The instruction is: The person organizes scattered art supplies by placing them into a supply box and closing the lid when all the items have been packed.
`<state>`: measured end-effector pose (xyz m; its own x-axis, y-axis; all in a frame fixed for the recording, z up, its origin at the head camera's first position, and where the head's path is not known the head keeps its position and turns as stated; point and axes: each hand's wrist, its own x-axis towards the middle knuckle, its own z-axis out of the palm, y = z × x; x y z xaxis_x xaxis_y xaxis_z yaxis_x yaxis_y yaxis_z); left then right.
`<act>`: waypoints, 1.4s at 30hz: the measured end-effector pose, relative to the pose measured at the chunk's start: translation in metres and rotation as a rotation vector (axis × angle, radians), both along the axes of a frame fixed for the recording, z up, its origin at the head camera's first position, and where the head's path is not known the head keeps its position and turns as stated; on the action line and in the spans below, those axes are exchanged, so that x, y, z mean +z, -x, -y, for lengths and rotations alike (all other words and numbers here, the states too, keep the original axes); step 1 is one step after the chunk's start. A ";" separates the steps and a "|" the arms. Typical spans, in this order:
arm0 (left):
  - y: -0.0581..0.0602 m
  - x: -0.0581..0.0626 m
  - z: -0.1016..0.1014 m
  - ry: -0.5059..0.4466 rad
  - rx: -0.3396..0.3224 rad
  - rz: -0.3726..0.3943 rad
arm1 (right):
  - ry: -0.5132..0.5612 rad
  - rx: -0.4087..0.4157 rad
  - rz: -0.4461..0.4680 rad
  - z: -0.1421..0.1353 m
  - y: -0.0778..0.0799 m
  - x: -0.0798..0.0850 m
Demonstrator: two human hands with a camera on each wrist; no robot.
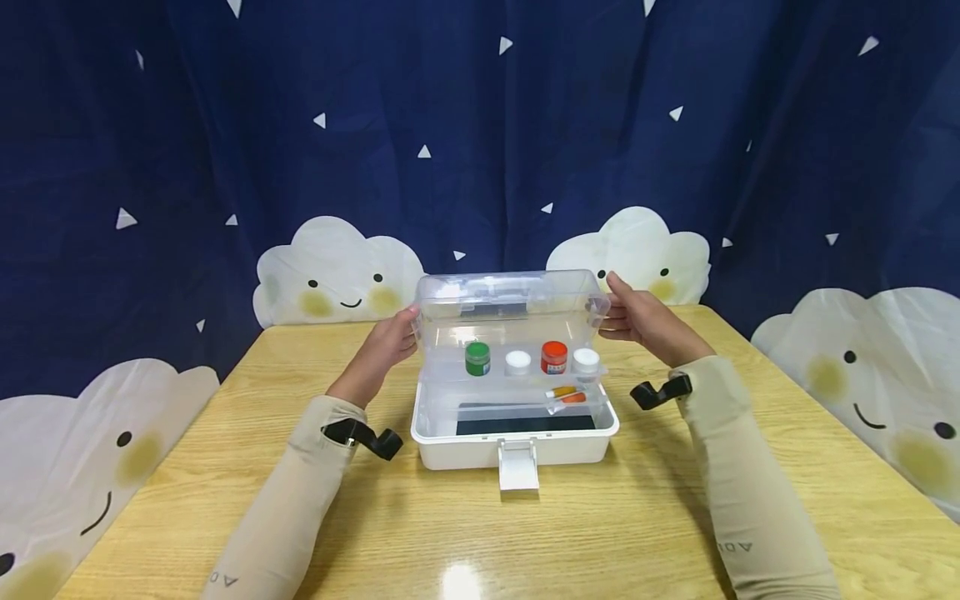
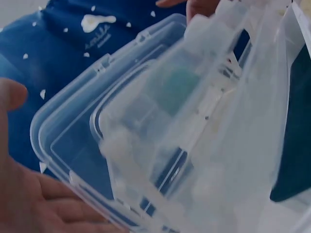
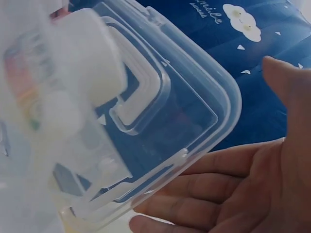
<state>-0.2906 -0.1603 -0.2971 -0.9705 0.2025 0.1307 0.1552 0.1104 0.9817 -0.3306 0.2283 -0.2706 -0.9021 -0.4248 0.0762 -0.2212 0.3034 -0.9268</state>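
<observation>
A white storage box (image 1: pixel 555 451) with a clear hinged lid (image 1: pixel 510 286) stands on the table, its lid raised and its white front latch (image 1: pixel 518 471) hanging down. My left hand (image 1: pixel 384 343) is at the lid's left side; in the left wrist view its fingers (image 2: pixel 68 206) lie fairly straight along the lid's edge, thumb apart. On the other side, my right hand (image 1: pixel 645 321) has straight fingers (image 3: pixel 194 189) against the lid's edge and a raised thumb. A clear upper tray (image 1: pixel 442 367) carries a green paint jar (image 1: pixel 477 358), a red paint jar (image 1: pixel 554 357) and two white-topped jars (image 1: pixel 517 362).
Orange and yellow-handled items (image 1: pixel 567 395), perhaps brushes, lie at the box's right inside. A dark panel (image 1: pixel 517 421) shows in the box's bottom. The wooden table (image 1: pixel 450 533) extends around the box, and a dark blue curtain (image 1: pixel 480 108) with clouds hangs behind.
</observation>
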 end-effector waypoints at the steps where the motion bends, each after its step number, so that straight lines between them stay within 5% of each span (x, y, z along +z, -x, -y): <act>1: -0.002 0.001 -0.002 0.016 0.014 0.002 | -0.004 -0.001 0.000 -0.001 -0.001 0.001; 10: -0.014 0.006 -0.011 0.267 0.200 -0.060 | -0.025 0.002 0.007 -0.004 -0.007 0.005; 16: -0.017 0.005 -0.012 0.306 0.240 -0.082 | -0.095 -0.022 -0.025 -0.004 -0.007 0.005; 42: -0.005 -0.004 -0.004 0.208 0.137 -0.084 | -0.097 0.026 -0.085 -0.006 -0.003 -0.001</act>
<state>-0.2853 -0.1562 -0.3012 -0.9783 0.1006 0.1814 0.2049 0.3345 0.9198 -0.3280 0.2344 -0.2717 -0.8825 -0.4573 0.1094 -0.3069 0.3840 -0.8708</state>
